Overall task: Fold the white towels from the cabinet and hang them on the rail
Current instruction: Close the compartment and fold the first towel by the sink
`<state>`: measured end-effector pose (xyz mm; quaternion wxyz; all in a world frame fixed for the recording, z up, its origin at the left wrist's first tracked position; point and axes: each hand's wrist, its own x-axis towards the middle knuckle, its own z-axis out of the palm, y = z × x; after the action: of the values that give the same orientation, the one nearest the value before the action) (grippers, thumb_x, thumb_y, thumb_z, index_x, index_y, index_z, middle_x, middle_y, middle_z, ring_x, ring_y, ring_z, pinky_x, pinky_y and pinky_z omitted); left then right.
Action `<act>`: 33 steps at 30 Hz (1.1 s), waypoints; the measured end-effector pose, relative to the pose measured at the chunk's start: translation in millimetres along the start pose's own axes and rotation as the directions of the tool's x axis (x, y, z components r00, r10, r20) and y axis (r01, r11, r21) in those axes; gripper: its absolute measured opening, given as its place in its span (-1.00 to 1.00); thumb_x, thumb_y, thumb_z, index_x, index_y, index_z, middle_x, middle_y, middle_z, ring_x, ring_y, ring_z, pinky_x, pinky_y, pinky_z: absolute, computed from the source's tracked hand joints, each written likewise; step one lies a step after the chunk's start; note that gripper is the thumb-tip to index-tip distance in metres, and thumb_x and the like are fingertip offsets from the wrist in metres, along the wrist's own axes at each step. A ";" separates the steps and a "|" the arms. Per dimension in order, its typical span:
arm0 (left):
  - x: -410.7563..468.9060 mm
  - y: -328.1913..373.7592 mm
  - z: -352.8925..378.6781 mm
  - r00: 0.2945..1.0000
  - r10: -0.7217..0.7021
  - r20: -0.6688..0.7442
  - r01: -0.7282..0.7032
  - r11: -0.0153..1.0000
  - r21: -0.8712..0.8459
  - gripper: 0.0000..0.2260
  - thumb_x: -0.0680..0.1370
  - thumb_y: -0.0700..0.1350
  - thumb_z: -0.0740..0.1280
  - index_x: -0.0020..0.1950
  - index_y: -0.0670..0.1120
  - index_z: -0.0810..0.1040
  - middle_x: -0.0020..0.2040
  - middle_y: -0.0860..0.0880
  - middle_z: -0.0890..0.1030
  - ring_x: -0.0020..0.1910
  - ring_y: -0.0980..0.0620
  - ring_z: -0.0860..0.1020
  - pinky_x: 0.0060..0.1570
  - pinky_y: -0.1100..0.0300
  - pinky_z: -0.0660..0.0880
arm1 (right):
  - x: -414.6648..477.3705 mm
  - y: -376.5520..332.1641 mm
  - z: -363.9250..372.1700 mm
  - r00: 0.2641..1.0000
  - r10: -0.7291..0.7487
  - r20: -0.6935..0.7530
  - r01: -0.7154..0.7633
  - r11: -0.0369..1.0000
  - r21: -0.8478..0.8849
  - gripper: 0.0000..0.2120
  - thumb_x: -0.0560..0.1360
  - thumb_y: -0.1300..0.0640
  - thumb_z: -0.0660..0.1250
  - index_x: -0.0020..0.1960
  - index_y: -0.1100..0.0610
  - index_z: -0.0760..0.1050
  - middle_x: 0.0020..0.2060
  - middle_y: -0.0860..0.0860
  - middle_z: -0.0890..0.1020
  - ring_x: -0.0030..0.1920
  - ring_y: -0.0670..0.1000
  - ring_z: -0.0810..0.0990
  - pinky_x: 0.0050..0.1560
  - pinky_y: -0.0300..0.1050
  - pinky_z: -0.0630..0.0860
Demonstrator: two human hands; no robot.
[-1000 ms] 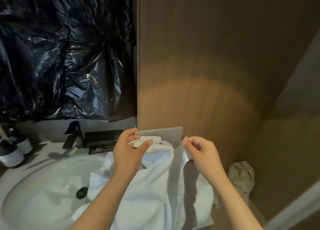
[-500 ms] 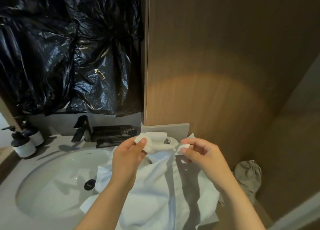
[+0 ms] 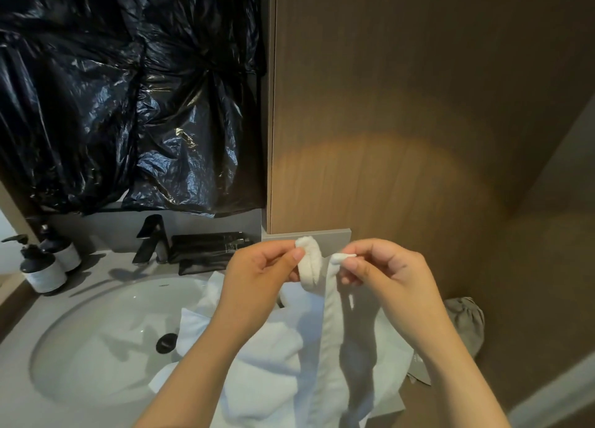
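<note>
A white towel point(image 3: 283, 357) hangs from my two hands over the right side of the sink. My left hand point(image 3: 260, 276) pinches a bunched top edge of it between thumb and fingers. My right hand point(image 3: 383, 273) pinches another corner of the same towel close beside it. The cloth below drapes in loose folds onto the counter and the basin edge. No rail or cabinet interior shows in this view.
An oval white sink point(image 3: 106, 340) lies at lower left with a black faucet point(image 3: 151, 239) behind it. Two pump bottles point(image 3: 45, 263) stand at far left. Black plastic sheeting point(image 3: 128, 89) covers the wall. A brown wood panel point(image 3: 402, 122) rises ahead. Grey cloth point(image 3: 463, 321) lies at right.
Both hands have drawn closer together and lower in view with the towel's top edge. The bunched part now hangs vertically from my left fingers. The view shifted left, showing more sink.
</note>
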<state>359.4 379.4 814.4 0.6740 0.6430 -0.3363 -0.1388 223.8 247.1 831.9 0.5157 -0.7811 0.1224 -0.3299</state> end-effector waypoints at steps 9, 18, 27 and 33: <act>-7.3 0.0 12.0 0.996 -0.020 0.083 0.026 0.998 -0.063 -0.82 0.56 -0.32 0.31 0.01 -0.15 0.69 -0.19 -0.01 0.71 -0.24 0.08 0.67 -0.24 0.31 0.57 | 1.4 1.1 8.3 0.998 0.038 -0.043 -0.040 0.998 -0.039 -0.89 0.52 0.21 0.39 -0.11 0.05 0.66 -0.33 -0.04 0.67 -0.28 -0.09 0.63 -0.21 -0.29 0.54; -10.3 -0.2 10.5 0.989 0.030 0.147 -0.030 1.000 -0.008 -0.80 0.59 -0.27 0.28 0.06 -0.09 0.69 -0.11 0.00 0.71 -0.18 0.09 0.66 -0.16 0.31 0.57 | 2.3 9.8 13.6 0.997 0.062 -0.051 -0.067 0.992 -0.104 -0.90 0.53 0.14 0.39 -0.10 -0.01 0.66 -0.30 -0.09 0.67 -0.21 -0.05 0.64 -0.12 -0.19 0.61; -10.6 -0.6 10.6 0.988 0.055 0.141 -0.062 0.997 0.046 -0.83 0.55 -0.26 0.35 0.03 -0.08 0.69 -0.14 0.00 0.70 -0.21 0.16 0.61 -0.10 0.32 0.54 | 3.2 11.1 18.7 0.998 0.039 -0.046 -0.043 0.995 -0.087 -0.88 0.55 0.17 0.36 -0.11 0.03 0.65 -0.33 -0.04 0.65 -0.26 -0.03 0.63 -0.17 -0.14 0.62; -10.1 -3.4 14.1 0.992 0.106 0.071 -0.111 0.992 0.065 -0.87 0.57 -0.27 0.33 -0.03 -0.14 0.67 -0.18 -0.12 0.66 -0.19 -0.08 0.58 -0.13 0.08 0.55 | 7.4 6.4 15.0 1.000 0.003 -0.015 -0.004 0.997 -0.072 -0.86 0.54 0.19 0.37 -0.04 -0.02 0.65 -0.34 -0.03 0.66 -0.32 -0.06 0.62 -0.22 -0.12 0.62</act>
<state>343.9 374.3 807.7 0.6463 0.6414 -0.3980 -0.1119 239.9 251.2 825.3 0.4868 -0.7967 0.1395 -0.3299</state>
